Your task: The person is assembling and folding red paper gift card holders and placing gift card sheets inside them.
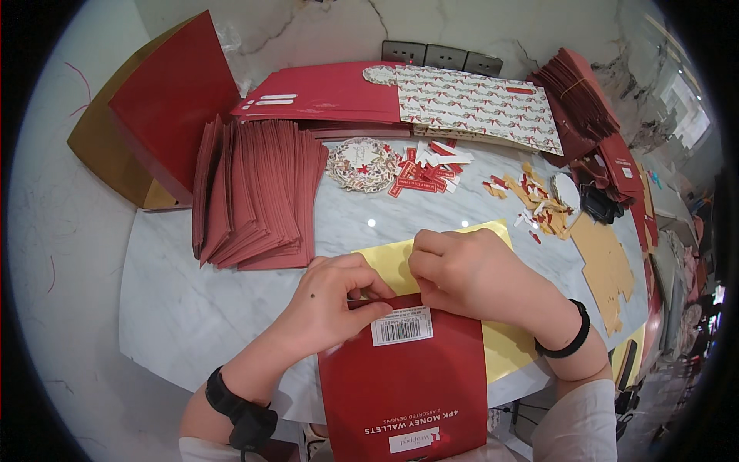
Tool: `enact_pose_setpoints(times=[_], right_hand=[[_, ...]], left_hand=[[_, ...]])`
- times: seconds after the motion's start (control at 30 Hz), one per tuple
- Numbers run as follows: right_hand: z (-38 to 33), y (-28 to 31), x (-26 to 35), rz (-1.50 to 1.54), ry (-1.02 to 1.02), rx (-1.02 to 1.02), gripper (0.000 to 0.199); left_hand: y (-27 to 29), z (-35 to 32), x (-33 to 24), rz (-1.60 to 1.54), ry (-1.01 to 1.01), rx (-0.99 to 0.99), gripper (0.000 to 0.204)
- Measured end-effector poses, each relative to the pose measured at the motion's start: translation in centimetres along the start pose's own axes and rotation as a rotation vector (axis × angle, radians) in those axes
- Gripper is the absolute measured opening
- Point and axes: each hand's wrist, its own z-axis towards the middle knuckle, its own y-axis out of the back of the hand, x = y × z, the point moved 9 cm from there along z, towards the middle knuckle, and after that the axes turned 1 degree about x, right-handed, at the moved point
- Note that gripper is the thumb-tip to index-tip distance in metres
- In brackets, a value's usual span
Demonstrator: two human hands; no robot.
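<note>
A flat red card packet [404, 381] with a white barcode label [402, 326] lies in front of me, its lower part over the table's near edge. My left hand [339, 296] pinches its top edge, thumb on the front beside the label and fingers curled behind. Closed at the same edge, to the right of the label, is my right hand [469, 273]; its fingertips are partly hidden. Beneath both hands and the packet lies a yellow sheet [512, 346] on the marble-patterned table [208, 316].
A thick stack of red folded cards [269, 192] stands at left, before a large red board [173, 104]. Behind are red sheets [327, 92] and a patterned card [477, 108]. Wreath cutouts [363, 164], small red labels [426, 173], paper scraps [543, 204] and tan card [604, 262] lie about.
</note>
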Motion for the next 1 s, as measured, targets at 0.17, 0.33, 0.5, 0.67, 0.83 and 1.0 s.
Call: enact_pose_setpoints(times=[0.17, 0.33, 0.5, 0.67, 0.83, 1.0], right_hand=[[0.1, -0.34, 0.25, 0.066, 0.022, 0.044, 0.013], [-0.05, -0.36, 0.28, 0.119, 0.049, 0.01, 0.016], [-0.06, -0.56, 0.39, 0.137, 0.051, 0.039, 0.014], [-0.17, -0.85, 0.4, 0.16, 0.057, 0.074, 0.012], [-0.13, -0.78, 0.32, 0.182, 0.065, 0.087, 0.012], [-0.11, -0.51, 0.76, 0.19, 0.098, 0.053, 0.012]], left_hand=[[0.09, -0.01, 0.5, -0.002, 0.024, -0.005, 0.017], [0.14, 0.04, 0.49, -0.015, 0.028, -0.009, 0.017], [0.15, 0.01, 0.76, -0.019, 0.003, -0.023, 0.017], [0.1, 0.02, 0.67, -0.032, -0.009, -0.023, 0.017], [0.04, -0.06, 0.38, -0.009, -0.002, -0.019, 0.019], [-0.05, -0.18, -0.08, 0.058, -0.027, 0.003, 0.021]])
